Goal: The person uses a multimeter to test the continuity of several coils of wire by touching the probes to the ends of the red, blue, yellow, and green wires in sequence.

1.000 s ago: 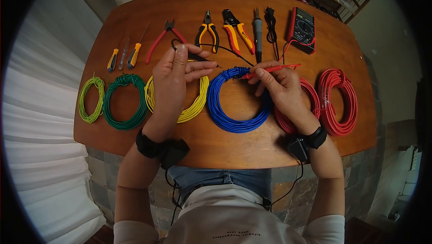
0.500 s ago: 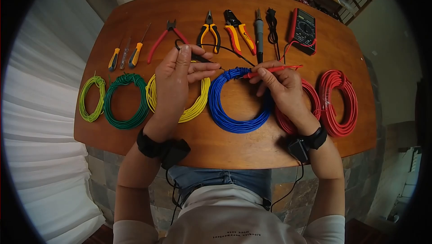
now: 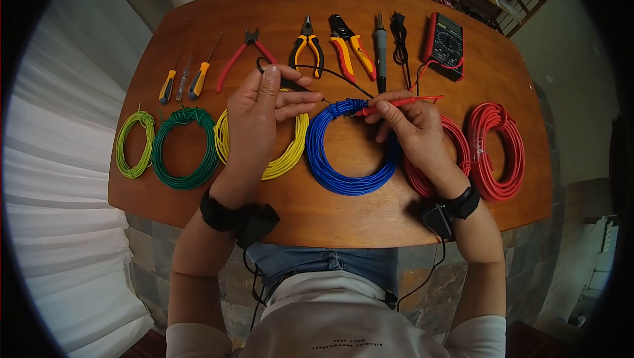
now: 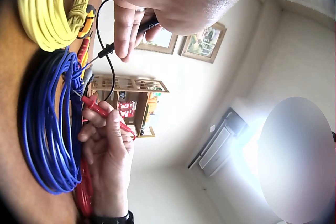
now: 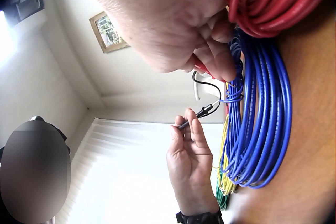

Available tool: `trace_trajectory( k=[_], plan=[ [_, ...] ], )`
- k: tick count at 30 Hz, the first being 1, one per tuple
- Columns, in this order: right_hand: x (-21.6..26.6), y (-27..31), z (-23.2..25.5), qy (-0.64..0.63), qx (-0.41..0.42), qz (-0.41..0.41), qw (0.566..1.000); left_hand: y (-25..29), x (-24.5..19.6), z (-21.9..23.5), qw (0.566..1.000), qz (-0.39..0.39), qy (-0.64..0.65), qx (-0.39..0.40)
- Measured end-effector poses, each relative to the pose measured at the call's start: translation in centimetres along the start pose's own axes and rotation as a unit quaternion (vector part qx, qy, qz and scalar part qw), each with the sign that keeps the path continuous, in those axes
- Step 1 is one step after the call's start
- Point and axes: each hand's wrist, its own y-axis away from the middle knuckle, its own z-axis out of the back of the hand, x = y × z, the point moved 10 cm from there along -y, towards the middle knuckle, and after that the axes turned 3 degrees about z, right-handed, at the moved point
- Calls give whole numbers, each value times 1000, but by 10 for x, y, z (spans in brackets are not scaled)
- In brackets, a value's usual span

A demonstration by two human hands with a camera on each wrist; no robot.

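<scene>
My left hand (image 3: 254, 110) pinches a black test probe (image 4: 107, 50), its metal tip pointing right toward the tied top of the blue wire coil (image 3: 318, 153). In my right hand (image 3: 422, 133) is a red test probe (image 3: 404, 100), held between thumb and fingers with its tip pointing left. Both tips are close to the blue coil's bound wires, as the left wrist view shows. The probes' leads run back to a red and black multimeter (image 3: 446, 44) at the back right. In the right wrist view, my right hand's fingers hide most of the red probe.
Yellow (image 3: 290, 160), dark green (image 3: 162, 170) and yellow-green (image 3: 121, 153) coils lie left; two red coils (image 3: 479, 160) lie right. Behind them are screwdrivers (image 3: 198, 84), red-handled cutters (image 3: 230, 66), long-nose pliers (image 3: 316, 51), wire strippers (image 3: 362, 57), a soldering iron (image 3: 379, 47) and a black cord (image 3: 398, 34).
The head view shifted slightly over the first half second. Both hands keep their grip on the probes, with almost no movement relative to the coil.
</scene>
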Motion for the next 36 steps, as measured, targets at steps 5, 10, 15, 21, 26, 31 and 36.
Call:
trace_trajectory(
  k=[5,10,15,21,26,31,36],
  plan=[
    [1,-1,0,17,4,0,1000,0,1,0,1000,0,3,4],
    [16,4,9,-35,-44,44,997,-1,-5,3,1000,6,20,-1],
    [51,12,14,-11,-84,98,992,-11,-31,30,996,-46,59,-41],
    [66,-6,-42,-6,26,74,997,-15,-54,53,997,-53,35,-49],
    [35,-38,-78,50,68,6,996,-8,-41,74,999,-16,-28,-33],
    [20,-46,-93,38,89,11,995,0,-33,104,996,-5,-41,-76],
    [13,-46,-92,43,77,-4,996,2,-36,110,996,-8,-20,-84]
  ],
)
